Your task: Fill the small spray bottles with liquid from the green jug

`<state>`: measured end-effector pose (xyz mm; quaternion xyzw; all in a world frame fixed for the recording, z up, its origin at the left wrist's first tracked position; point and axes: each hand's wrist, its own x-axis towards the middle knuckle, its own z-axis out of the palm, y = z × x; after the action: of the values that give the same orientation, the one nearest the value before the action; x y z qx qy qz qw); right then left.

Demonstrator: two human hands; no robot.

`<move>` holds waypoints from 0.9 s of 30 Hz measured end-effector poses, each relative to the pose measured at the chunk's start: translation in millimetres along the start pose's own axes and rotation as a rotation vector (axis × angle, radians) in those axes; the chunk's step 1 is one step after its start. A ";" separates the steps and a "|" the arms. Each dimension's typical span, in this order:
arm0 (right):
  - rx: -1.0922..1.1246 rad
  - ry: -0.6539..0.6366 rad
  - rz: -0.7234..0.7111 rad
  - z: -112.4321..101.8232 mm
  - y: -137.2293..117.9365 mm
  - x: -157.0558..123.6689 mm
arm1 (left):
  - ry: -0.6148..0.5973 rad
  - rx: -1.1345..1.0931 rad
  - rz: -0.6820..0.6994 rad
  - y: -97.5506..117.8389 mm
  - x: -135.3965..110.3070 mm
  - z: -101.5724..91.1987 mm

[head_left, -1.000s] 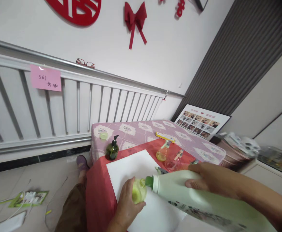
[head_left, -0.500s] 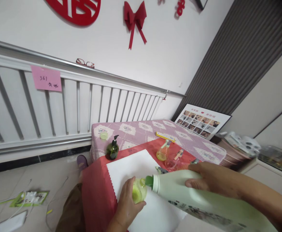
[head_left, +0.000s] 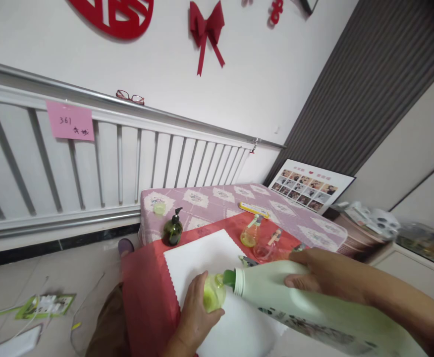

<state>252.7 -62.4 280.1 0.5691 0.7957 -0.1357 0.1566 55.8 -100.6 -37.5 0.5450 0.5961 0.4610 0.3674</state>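
Observation:
My left hand (head_left: 193,315) is wrapped round a small clear bottle (head_left: 214,293) that has yellow-green liquid inside. My right hand (head_left: 309,272) grips a big pale-green detergent bottle (head_left: 291,300) from above and tilts it nearly level. Its green spout (head_left: 229,278) sits at the mouth of the small bottle. Any stream between them is too small to make out. Below both hands lies a white mat (head_left: 205,255) with a scalloped edge. Beyond the detergent bottle stand a clear spray bottle (head_left: 249,237) with yellowish liquid and a pinkish spray bottle (head_left: 266,249).
A dark green pump bottle (head_left: 173,232) stands left of the mat on the red cloth (head_left: 146,277). Farther back on the patterned tablecloth (head_left: 220,193) are a yellow box (head_left: 254,210) and a small pale-green cup (head_left: 159,208). A white radiator (head_left: 109,163) runs along the wall.
Both hands and the two bottles they hold stay almost in place. The whole view has shifted very slightly.

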 end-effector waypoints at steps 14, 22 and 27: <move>-0.010 -0.009 0.015 -0.2 -0.3 2.0 | -0.010 0.005 -0.002 -0.6 -0.2 -0.5; -0.013 -0.010 0.021 -0.3 -2.3 -0.6 | -0.014 0.008 -0.007 0.3 0.2 -1.4; -0.012 -0.007 0.013 -0.1 -2.9 0.1 | -0.015 0.008 -0.004 -0.3 1.0 -1.0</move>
<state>249.9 -63.1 280.3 0.5729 0.7921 -0.1320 0.1639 54.7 -99.8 -37.4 0.5487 0.5963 0.4537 0.3708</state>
